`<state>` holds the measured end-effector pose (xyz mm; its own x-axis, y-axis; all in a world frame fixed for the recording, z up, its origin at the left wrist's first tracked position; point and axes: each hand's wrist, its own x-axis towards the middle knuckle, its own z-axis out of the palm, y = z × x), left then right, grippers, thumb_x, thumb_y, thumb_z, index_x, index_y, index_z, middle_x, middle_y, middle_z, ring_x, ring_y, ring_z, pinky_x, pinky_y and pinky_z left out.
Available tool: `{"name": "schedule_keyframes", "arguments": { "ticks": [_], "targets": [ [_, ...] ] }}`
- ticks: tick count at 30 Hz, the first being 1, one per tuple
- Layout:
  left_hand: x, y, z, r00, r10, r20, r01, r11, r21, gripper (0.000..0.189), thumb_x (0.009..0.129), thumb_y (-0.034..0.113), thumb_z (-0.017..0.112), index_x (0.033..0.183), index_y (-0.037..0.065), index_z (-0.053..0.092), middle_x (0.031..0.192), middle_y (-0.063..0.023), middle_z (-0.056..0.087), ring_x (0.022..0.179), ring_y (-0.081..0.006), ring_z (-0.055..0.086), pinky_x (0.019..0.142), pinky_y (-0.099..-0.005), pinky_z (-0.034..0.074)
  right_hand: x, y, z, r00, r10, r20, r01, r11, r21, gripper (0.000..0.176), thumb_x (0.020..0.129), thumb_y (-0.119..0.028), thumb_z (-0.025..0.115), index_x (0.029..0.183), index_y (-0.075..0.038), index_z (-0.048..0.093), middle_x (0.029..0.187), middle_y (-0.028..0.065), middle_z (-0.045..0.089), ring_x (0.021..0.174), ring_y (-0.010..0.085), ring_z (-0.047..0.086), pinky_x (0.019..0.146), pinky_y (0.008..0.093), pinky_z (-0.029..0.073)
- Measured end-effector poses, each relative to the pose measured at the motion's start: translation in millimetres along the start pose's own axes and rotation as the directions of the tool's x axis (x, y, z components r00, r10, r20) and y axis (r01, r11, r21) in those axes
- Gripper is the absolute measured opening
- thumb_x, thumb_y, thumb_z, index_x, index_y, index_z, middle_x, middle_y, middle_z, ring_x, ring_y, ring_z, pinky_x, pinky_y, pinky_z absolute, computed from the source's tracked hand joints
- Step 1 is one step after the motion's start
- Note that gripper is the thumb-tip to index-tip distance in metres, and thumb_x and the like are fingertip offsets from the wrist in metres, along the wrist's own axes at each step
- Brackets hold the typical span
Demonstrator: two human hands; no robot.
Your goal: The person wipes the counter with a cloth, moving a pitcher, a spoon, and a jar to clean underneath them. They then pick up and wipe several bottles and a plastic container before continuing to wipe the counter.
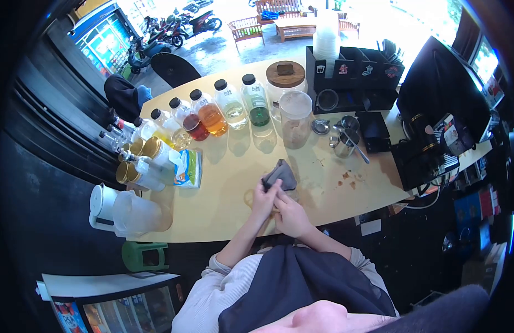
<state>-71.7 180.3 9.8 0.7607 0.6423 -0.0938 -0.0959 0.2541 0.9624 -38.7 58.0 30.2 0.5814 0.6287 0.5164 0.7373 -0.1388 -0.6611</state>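
Far left of the grip, a white pitcher [103, 201] and a frosted jug [137, 213] are standing near the edge of the bench [223, 186]. Closer in, left of the grip and slightly beyond it, a packet of tissues [187, 168] is lying beside gold-lidded jars [165, 158]. Beyond the grip, a curving row of black-capped bottles is running rightward, including a red one [196, 129], an amber one [213, 120] and a green one [259, 111].

At the centre, the left hand [263, 201] is closing on a grey cloth [284, 175], which is bunching just past the fingers. The right hand [292, 216] is pressing against the left; whether it is gripping cloth too, I cannot tell. The step in hand seems to be handling or folding the cloth; the next move likely calls for a secure hold on it.

Straight beyond the grip and slightly right, a tall clear container [295, 122] is standing. Farther right, a spoon [360, 152] is leaning in a metal cup [345, 145], while brown spots [345, 176] are dotting the bench nearer the grip.
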Motion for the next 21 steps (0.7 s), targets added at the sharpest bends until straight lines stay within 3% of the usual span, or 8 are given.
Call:
{"name": "schedule_keyframes", "arguments": {
  "ticks": [3, 6, 8, 10, 11, 15, 19, 21],
  "targets": [
    [7.2, 18.8, -17.3, 0.996, -0.086, 0.014, 0.087, 0.986, -0.145, 0.021, 0.097, 0.012, 0.063, 0.114, 0.000, 0.061, 0.104, -0.0071, 0.069, 0.094, -0.0135, 0.066, 0.084, -0.0275, 0.053, -4.4, 10.7, -10.9, 0.943, 0.151, 0.298, -0.248, 0.914, 0.322, 0.042, 0.080, 0.002, 0.062, 0.121, -0.001, 0.065, 0.133, 0.0210, 0.058, 0.122, 0.0369, 0.060, 0.098, 0.0404, 0.051],
    [2.5, 36.8, -26.6, 0.983, -0.175, 0.058, 0.183, 0.957, -0.224, 0.020, 0.098, 0.011, 0.055, 0.111, -0.001, 0.063, 0.105, -0.0108, 0.071, 0.097, -0.0188, 0.070, 0.087, -0.0312, 0.056, 0.2, 22.2, -12.8, 0.873, 0.469, -0.129, -0.334, 0.771, 0.542, 0.060, 0.087, -0.006, 0.068, 0.145, -0.007, 0.049, 0.141, 0.0155, 0.057, 0.133, 0.0244, 0.052, 0.109, 0.0387, 0.041],
    [0.5, 37.4, -28.5, 0.962, -0.143, 0.234, 0.180, 0.973, -0.146, 0.023, 0.098, 0.012, 0.053, 0.113, -0.001, 0.063, 0.106, -0.0106, 0.070, 0.098, -0.0180, 0.068, 0.089, -0.0310, 0.054, 1.2, 28.6, -13.6, 0.807, 0.576, -0.130, -0.401, 0.696, 0.595, 0.059, 0.092, -0.019, 0.071, 0.144, -0.003, 0.048, 0.137, 0.0140, 0.060, 0.134, 0.0225, 0.050, 0.113, 0.0406, 0.037],
    [0.5, 26.1, -32.9, 0.931, -0.149, 0.332, 0.205, 0.968, -0.141, 0.023, 0.097, 0.012, 0.053, 0.114, -0.001, 0.063, 0.106, -0.0099, 0.069, 0.099, -0.0178, 0.067, 0.090, -0.0301, 0.053, -13.3, 57.2, -16.1, 0.691, 0.415, 0.591, -0.598, -0.130, 0.791, 0.064, 0.091, -0.032, 0.074, 0.140, 0.000, 0.050, 0.136, 0.0150, 0.059, 0.132, 0.0234, 0.052, 0.112, 0.0422, 0.039],
    [0.4, 19.6, -34.4, 0.899, -0.145, 0.413, 0.220, 0.965, -0.140, 0.023, 0.097, 0.012, 0.053, 0.114, -0.001, 0.063, 0.106, -0.0092, 0.069, 0.100, -0.0175, 0.067, 0.091, -0.0292, 0.052, -25.4, 61.3, -15.3, 0.716, 0.299, 0.632, -0.589, -0.227, 0.775, 0.067, 0.091, -0.043, 0.073, 0.137, 0.001, 0.053, 0.132, 0.0130, 0.062, 0.125, 0.0225, 0.058, 0.108, 0.0394, 0.043],
    [-8.2, 21.0, -21.6, 0.847, -0.209, 0.489, 0.330, 0.928, -0.175, 0.020, 0.100, 0.012, 0.053, 0.112, 0.000, 0.063, 0.106, -0.0064, 0.068, 0.102, -0.0137, 0.064, 0.091, -0.0264, 0.050, -55.3, 69.3, -24.7, 0.637, 0.291, 0.714, -0.707, -0.151, 0.691, 0.054, 0.093, -0.041, 0.071, 0.128, -0.001, 0.060, 0.119, 0.0085, 0.068, 0.109, 0.0188, 0.066, 0.096, 0.0341, 0.052],
    [-7.8, -1.5, -7.7, 0.858, -0.252, 0.447, 0.232, 0.968, 0.101, 0.025, 0.104, 0.023, 0.057, 0.110, 0.000, 0.064, 0.102, -0.0028, 0.069, 0.096, -0.0086, 0.064, 0.085, -0.0234, 0.051, -72.4, 74.4, -33.7, 0.578, 0.459, 0.674, -0.731, -0.076, 0.678, 0.044, 0.095, -0.035, 0.069, 0.124, -0.002, 0.063, 0.113, 0.0078, 0.069, 0.104, 0.0177, 0.066, 0.090, 0.0348, 0.053],
    [-11.8, -9.8, 4.0, 0.877, -0.308, 0.369, 0.260, 0.950, 0.175, 0.029, 0.104, 0.028, 0.059, 0.110, 0.000, 0.064, 0.102, -0.0023, 0.069, 0.094, -0.0072, 0.063, 0.083, -0.0222, 0.051, -77.2, 82.4, -37.5, 0.702, 0.515, 0.492, -0.674, 0.258, 0.692, 0.038, 0.098, -0.031, 0.066, 0.121, -0.001, 0.065, 0.107, 0.0076, 0.071, 0.100, 0.0167, 0.067, 0.086, 0.0352, 0.054]
  ]
}}
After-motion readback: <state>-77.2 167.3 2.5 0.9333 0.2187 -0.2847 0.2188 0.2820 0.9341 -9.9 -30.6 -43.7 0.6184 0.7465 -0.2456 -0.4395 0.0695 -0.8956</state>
